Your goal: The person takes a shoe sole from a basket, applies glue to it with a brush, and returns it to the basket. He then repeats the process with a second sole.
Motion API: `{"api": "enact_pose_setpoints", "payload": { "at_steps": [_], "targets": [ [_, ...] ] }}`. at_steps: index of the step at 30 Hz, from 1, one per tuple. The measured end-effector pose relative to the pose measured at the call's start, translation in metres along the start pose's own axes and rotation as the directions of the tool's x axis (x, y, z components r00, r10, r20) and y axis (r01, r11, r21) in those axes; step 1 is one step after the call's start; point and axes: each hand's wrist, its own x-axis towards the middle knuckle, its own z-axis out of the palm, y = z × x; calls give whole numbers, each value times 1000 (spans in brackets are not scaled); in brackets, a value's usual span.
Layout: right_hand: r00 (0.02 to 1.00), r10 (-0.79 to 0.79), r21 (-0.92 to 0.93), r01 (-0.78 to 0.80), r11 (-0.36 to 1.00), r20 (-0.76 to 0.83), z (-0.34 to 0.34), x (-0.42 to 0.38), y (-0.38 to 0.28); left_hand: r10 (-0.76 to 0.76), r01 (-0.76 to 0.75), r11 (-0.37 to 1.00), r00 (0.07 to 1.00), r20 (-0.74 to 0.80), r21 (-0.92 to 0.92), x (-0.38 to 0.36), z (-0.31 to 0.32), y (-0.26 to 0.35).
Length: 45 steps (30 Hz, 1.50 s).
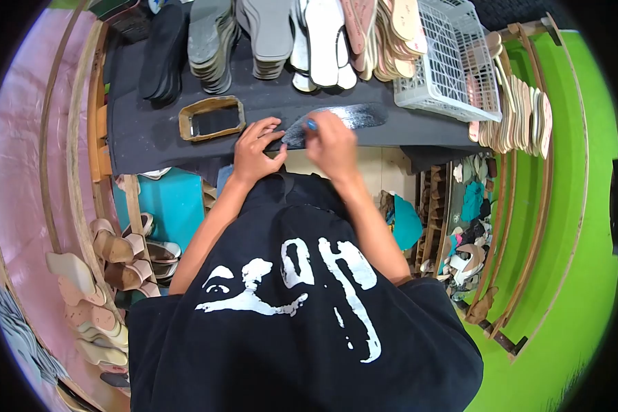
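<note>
A black insole lies on the dark work table, its surface wet and glossy, with streaks of light on it. At its left end, my left hand holds the tip between thumb and fingers. My right hand is closed over the insole's middle and blurred by motion. A small blue end of what it grips shows at the fingers; the rest of that tool is hidden. To the left of my left hand stands a brown, open-topped container with stained rims and a dark inside.
Stacks of grey insoles, black insoles, white insoles and beige insoles line the table's back. A white plastic crate stands at the right. Shoes fill a rack at lower left.
</note>
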Motion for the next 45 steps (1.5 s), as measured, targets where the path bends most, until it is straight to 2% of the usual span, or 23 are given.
{"api": "enact_pose_setpoints", "payload": {
  "at_steps": [1, 2, 5, 9, 11, 13, 14, 19, 20, 21, 22, 23, 24, 26, 27, 29, 31, 35, 37, 40, 41, 43, 45],
  "targets": [
    [999, 51, 136, -53, 989, 13, 11, -1, -7, 1, -1, 1000, 1000, 11, 27, -1, -1, 0],
    [998, 64, 130, -65, 989, 10, 13, -3, -3, -9, 8, 1000, 1000, 19, 24, -1, -2, 2],
    [913, 407, 336, -389, 858, 19, 4, 8, 14, -12, 12, 1000, 1000, -3, -19, -2, 2, -1],
    [828, 460, 163, -430, 888, -321, -43, 13, 86, -11, 11, 1000, 1000, 3, -9, -3, 0, -1],
    [883, 323, -82, -371, 925, -341, -59, 13, 98, -13, 13, 1000, 1000, -6, -4, -3, 0, -1],
    [958, 132, -229, -192, 954, -254, -53, 8, 89, -8, 8, 1000, 1000, -7, -8, -2, 2, 1],
    [980, 123, -259, -160, 953, -155, -49, 8, 72, -14, 14, 1000, 1000, -5, -1, -2, 1, 1],
    [999, -14, -69, 16, 997, 34, -13, -4, 7, -30, 30, 999, 1000, 10, 16, -2, 0, 1],
    [972, 220, 198, -234, 952, 87, -12, -4, 2, -35, 35, 999, 999, 20, 20, -2, -1, 3],
    [887, 416, 429, -461, 777, 200, -11, -3, -1, -34, 34, 999, 999, 20, 21, -2, -1, 3],
    [915, 389, 395, -397, 828, 105, -5, -9, 24, -37, 37, 999, 999, 18, 13, -2, -1, 3],
    [851, 512, 348, -518, 781, 118, -15, -7, 40, -41, 41, 999, 999, 16, 4, -2, -1, 4],
    [730, 684, 544, -579, 607, 15, -32, -4, 76, -43, 42, 999, 999, 6, 7, -1, -1, 4],
    [827, 505, 204, -465, 862, -248, -62, 1, 106, -39, 39, 999, 999, 18, -1, -1, -1, 5],
    [866, 402, -2, -421, 907, -297, -74, 6, 108, -43, 43, 999, 999, 18, -2, -3, -2, 6],
    [932, 261, -181, -310, 933, -251, -77, 6, 101, -57, 57, 998, 998, 20, -6, -1, -1, 6],
    [994, 70, -367, -94, 925, -79, -64, -2, 75, -51, 51, 999, 998, 24, -7, -1, -1, 5],
    [995, 44, -102, -35, 994, 91, -24, -15, -11, -45, 45, 999, 999, 28, 8, -2, 0, 4],
    [991, 107, 184, -121, 975, 84, -5, -15, -23, -42, 42, 999, 999, 32, 6, -2, 1, 3],
    [879, 472, 390, -460, 797, 71, -6, -15, 18, -41, 41, 999, 998, 43, 10, -2, -1, 3],
    [823, 567, 380, -517, 767, -26, -31, -2, 17, -43, 42, 999, 998, 48, 7, -2, -2, 3],
    [816, 525, 259, -467, 845, -241, -48, -6, 68, -37, 37, 999, 998, 45, 6, -1, -2, 3],
    [846, 416, 18, -436, 900, -334, -70, -5, 85, -35, 35, 999, 998, 52, -1, -2, -1, 3]
  ]
}}
